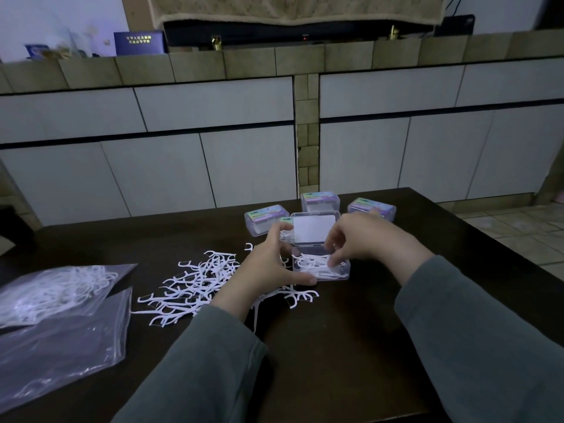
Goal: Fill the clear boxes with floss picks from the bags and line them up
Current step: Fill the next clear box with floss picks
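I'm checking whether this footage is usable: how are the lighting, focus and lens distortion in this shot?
Head view: dim, bluish light; the dark table swallows shadows, while the white floss picks stand out. Wide-angle bending curves the cabinet lines. The bags show faint glare. Both hands, left and right, look slightly soft.

Both hands, left (268, 264) and right (357, 239), work at an open clear box (341, 274) beside loose floss picks (195, 285).

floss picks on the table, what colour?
White, the loose floss picks show clearly against the dark table in the head view.
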`<state>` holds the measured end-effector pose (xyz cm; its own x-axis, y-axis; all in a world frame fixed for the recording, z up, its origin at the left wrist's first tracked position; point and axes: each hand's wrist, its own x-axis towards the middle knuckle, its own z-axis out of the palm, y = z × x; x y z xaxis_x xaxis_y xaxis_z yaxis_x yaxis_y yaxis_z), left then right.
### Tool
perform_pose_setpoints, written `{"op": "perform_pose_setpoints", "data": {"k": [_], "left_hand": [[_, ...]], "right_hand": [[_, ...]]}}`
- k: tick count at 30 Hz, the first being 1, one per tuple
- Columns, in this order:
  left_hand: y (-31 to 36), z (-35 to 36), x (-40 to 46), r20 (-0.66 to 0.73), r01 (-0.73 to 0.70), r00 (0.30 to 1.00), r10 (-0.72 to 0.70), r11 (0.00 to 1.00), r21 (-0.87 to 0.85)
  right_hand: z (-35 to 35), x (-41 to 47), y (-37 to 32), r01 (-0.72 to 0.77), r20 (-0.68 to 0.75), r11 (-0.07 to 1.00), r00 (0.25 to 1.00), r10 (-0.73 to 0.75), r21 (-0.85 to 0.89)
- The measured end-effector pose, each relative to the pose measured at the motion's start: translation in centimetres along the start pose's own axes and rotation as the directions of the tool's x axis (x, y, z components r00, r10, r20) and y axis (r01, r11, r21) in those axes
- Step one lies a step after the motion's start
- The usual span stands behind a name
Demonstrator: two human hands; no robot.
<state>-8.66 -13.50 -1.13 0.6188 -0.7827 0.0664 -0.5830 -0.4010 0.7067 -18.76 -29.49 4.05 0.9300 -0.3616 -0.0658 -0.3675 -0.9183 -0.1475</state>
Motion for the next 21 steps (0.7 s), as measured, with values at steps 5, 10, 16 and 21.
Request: {"op": "perform_pose_setpoints", "data": {"k": [5, 10, 16, 21], "left_hand": [[-0.1, 0.1, 0.1, -0.008, -0.009, 1.000, 0.009, 1.000, 0.001], [-0.2, 0.1, 0.1, -0.013, -0.015, 1.000, 0.015, 1.000, 0.011], [-0.1, 0.1, 0.1, -0.013, -0.021, 1.000, 0.021, 1.000, 0.002], [-0.1, 0.0, 0.1, -0.021, -0.027, 0.999, 0.028, 1.000, 0.015]], "right_hand": [[0.9, 0.2, -0.8, 0.082, -0.039, 0.997, 0.996, -0.082, -0.005], [0.3, 0.3, -0.9, 0.007, 0.000, 0.991, 1.000, -0.008, -0.131], [1.3, 0.4, -1.4, 0.109, -0.078, 0.991, 0.990, -0.115, -0.081], [1.9, 0.7, -1.6, 0.139, -0.206, 0.974, 0.963, -0.175, -0.181]]}}
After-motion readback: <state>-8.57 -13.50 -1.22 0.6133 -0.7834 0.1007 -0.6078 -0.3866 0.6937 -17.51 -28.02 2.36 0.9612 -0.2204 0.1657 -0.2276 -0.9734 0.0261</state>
